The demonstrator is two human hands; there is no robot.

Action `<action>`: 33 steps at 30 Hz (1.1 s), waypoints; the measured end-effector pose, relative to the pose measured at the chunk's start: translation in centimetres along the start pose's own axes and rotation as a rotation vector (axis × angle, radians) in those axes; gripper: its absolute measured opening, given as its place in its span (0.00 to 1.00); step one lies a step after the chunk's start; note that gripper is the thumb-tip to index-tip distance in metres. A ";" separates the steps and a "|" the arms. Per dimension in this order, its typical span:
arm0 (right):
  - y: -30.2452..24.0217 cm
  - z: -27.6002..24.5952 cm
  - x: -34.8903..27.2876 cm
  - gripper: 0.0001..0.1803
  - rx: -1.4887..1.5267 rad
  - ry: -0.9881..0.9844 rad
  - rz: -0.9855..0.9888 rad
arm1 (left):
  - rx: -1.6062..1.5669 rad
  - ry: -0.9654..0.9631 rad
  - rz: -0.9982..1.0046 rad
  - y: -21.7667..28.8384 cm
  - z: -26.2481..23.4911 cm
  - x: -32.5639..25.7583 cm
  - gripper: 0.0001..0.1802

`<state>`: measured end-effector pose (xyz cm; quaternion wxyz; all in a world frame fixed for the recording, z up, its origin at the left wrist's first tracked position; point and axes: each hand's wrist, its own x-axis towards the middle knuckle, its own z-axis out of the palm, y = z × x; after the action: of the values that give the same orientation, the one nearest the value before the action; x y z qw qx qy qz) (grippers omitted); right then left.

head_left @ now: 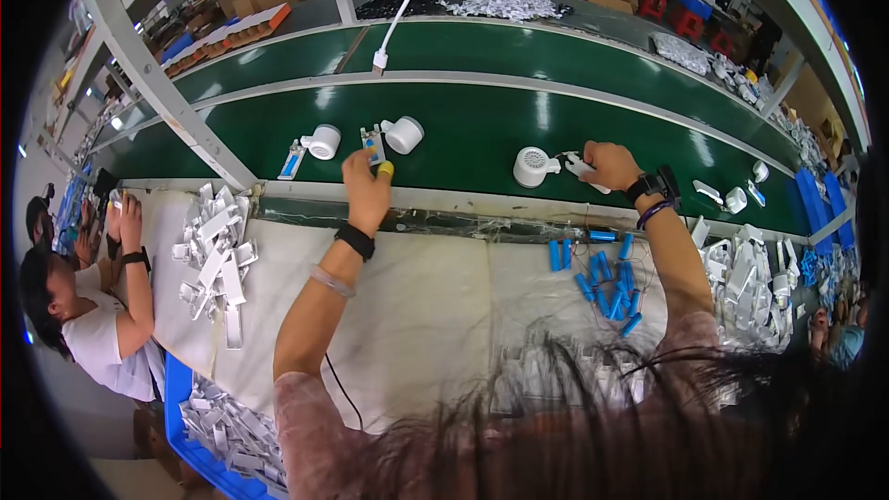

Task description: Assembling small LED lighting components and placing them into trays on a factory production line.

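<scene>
My left hand (369,193), a yellow cover on one fingertip, is closed on the near end of a white fan handle shell (373,143) on the green conveyor belt. A round white fan head (404,135) lies beside that shell. Further right, my right hand (611,165) grips another white handle piece (580,167), its fingers partly hiding it. Next to this piece sits a round fan head with a slotted grille (532,167). Left of my left hand, a fan head (322,142) lies by an opened handle with a blue battery (292,163).
Blue batteries (604,282) with thin wires lie on the pale worktop (417,315). White shell parts are heaped left (220,255) and right (741,268). A blue bin (208,463) holds more. A white cable (398,9) hangs over the belt. Another person (102,315) works at left.
</scene>
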<state>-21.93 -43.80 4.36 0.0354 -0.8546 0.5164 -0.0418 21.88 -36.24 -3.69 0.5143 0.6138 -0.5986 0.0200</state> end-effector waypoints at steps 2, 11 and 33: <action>-2.3 -0.8 -0.7 0.15 0.092 0.076 -0.028 | -0.523 -0.255 -0.231 2.9 -0.2 -2.8 0.18; -17.9 -0.6 -6.7 0.19 0.282 0.390 -0.221 | -1.193 -0.917 -1.013 16.9 -1.1 -5.6 0.21; -20.5 -2.2 -9.5 0.06 1.608 -0.359 -0.343 | -0.673 -0.797 -0.225 16.8 -10.4 -5.0 0.11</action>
<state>-8.55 -25.97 8.36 0.7083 -0.6293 0.1789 -0.2653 13.92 -21.74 8.15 0.4145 0.4352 -0.6513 -0.4633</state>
